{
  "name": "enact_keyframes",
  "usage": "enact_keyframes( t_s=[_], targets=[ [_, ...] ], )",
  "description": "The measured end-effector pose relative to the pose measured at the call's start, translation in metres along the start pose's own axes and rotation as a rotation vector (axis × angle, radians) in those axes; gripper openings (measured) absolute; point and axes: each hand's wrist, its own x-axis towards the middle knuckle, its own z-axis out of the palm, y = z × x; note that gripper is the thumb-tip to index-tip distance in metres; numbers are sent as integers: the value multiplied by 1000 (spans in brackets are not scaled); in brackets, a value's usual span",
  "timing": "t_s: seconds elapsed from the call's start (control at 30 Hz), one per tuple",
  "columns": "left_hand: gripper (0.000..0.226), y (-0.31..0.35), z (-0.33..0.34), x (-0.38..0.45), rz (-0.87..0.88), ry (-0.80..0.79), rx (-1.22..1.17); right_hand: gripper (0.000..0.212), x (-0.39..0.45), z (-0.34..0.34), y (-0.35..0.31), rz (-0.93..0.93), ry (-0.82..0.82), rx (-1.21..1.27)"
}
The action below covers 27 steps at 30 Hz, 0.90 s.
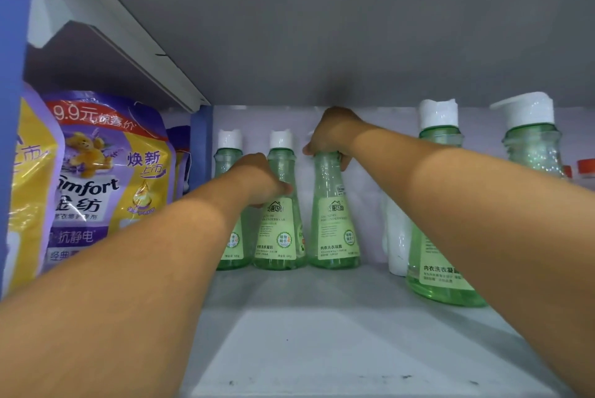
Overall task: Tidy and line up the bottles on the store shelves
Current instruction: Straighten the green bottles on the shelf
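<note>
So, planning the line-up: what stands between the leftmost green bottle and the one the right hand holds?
One green bottle, per the head view.

The purple-and-yellow refill pouch [106, 169], standing left of the row of green bottles, bears a red band reading "9.9元", the partly hidden brand word "mfort" over "金纺", the yellow words "焕新", and lower down "抗静电". The second green bottle [279, 220], right of that pouch, has a pale label with "FOR UNDERWEAR" in small capitals and "内衣洗衣凝露" near its foot. The third green bottle [333, 220], further right, carries the same label. The large green bottle [441, 268], farthest from the pouch among these, shows "内衣洗衣凝" on its label; smaller print is unreadable.
</note>
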Motion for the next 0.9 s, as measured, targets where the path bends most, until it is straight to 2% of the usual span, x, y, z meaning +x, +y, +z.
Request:
enact_keyframes(
  t_s=[0.1, 0.23, 0.3, 0.4, 0.47, 0.57, 0.67, 0.73, 0.9],
  targets=[
    [43, 0, -1, 2, -4, -10, -37, 53, 2, 1, 9, 17, -2, 58],
    [43, 1, -4, 1, -21, -4, -3, 64, -3, 3, 13, 62, -67, 196],
    [49, 0, -17, 2, -48, 109, 50, 63, -6, 6, 11, 76, -76, 308],
    [46, -15, -39, 7, -96, 389, -5, 53, -19, 24, 15, 142, -178, 373],
    [40, -26, -47, 4, -196, 429, -53, 49, -25, 41, 22, 192, -244, 360],
    [41, -25, -44, -2, -285, 293, -59, 47, -29, 54, 32, 185, -257, 394],
    [34, -20, -35, -7, -314, 41, 39, 47, -27, 55, 36, 164, -269, 401],
    [38, -27, -32, -5, -379, -89, -7, 51, -24, 57, 36, 173, -251, 383],
    [44, -36, -34, 1, -370, -140, -93, 52, -22, 60, 34, 184, -222, 398]
  ],
)
